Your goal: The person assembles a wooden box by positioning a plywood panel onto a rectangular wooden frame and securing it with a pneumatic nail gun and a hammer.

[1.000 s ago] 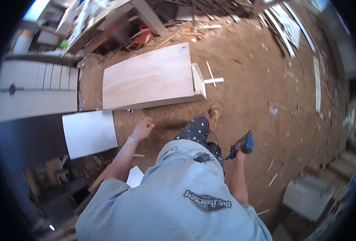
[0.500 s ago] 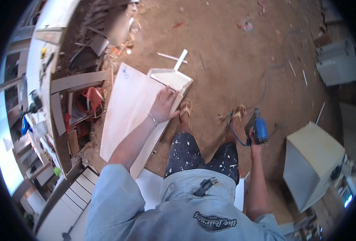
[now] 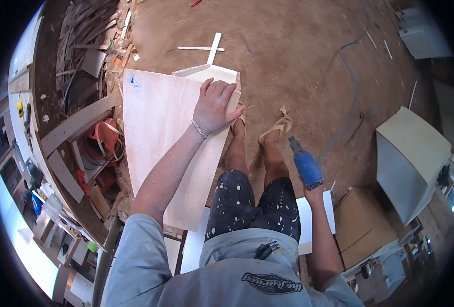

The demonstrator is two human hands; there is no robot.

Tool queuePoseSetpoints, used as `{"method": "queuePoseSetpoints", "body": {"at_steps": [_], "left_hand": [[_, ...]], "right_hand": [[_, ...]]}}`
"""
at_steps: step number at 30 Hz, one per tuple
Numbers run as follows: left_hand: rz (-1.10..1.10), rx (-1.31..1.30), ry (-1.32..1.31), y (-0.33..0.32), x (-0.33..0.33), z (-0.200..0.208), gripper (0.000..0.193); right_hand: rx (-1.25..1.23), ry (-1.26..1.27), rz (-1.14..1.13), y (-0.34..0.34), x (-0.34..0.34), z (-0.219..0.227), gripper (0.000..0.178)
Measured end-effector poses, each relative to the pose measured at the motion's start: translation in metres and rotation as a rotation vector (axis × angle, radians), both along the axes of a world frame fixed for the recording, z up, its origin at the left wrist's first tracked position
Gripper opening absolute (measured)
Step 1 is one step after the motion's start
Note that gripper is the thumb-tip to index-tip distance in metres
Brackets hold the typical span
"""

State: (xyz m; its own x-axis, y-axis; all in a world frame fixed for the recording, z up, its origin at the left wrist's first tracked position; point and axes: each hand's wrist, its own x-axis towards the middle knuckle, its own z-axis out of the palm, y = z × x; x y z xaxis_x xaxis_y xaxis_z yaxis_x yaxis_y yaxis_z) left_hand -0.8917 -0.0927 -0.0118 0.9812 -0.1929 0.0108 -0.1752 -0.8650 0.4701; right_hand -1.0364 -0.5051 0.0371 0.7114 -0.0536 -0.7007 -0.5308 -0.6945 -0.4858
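Looking down through the head view, we find the board at the left of our legs, lying over a pale box whose far end shows past the board's far edge. Our left hand rests on the board near its far right corner, palm down, the four fingers side by side and slightly bent, the thumb set apart toward the right edge; we judge that this spot lets it steady both board and box. Our right hand has the blue tool by its grip, clear of the board on the right, nose pointing far and a little left, perhaps so that it touches nothing. The tool covers most of those fingers, so we cannot tell how each one sits. A hose trails from the tool across the floor to the far right, lying well away from our feet. Two crossed strips lie just beyond the box. At the right, a carton sits beside a pale cabinet, both well apart from the board.
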Motion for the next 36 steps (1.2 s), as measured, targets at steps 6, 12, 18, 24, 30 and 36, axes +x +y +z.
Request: {"method": "queuePoseSetpoints", "body": {"at_steps": [6,12,18,24,30,36], "left_hand": [[-0.020,-0.001,-0.004,0.000,0.004,0.002,0.055],[0.013,0.037,-0.026,0.000,0.007,-0.001,0.047],[0.052,0.008,-0.021,-0.007,0.010,-0.007,0.042],[0.050,0.004,-0.030,-0.012,0.013,-0.006,0.037],[0.068,0.009,-0.029,-0.010,0.015,-0.007,0.029],[0.049,-0.013,-0.071,-0.010,0.017,-0.007,0.028]], "right_hand": [[0.053,-0.070,0.134,0.018,0.005,0.004,0.037],[0.080,-0.092,0.091,0.021,0.011,-0.006,0.036],[0.110,-0.194,0.105,0.027,0.029,-0.001,0.033],[0.153,-0.164,0.100,0.047,0.039,0.009,0.038],[0.210,-0.040,0.061,0.062,0.045,0.014,0.043],[0.190,-0.108,0.107,0.075,0.065,0.021,0.046]]}}
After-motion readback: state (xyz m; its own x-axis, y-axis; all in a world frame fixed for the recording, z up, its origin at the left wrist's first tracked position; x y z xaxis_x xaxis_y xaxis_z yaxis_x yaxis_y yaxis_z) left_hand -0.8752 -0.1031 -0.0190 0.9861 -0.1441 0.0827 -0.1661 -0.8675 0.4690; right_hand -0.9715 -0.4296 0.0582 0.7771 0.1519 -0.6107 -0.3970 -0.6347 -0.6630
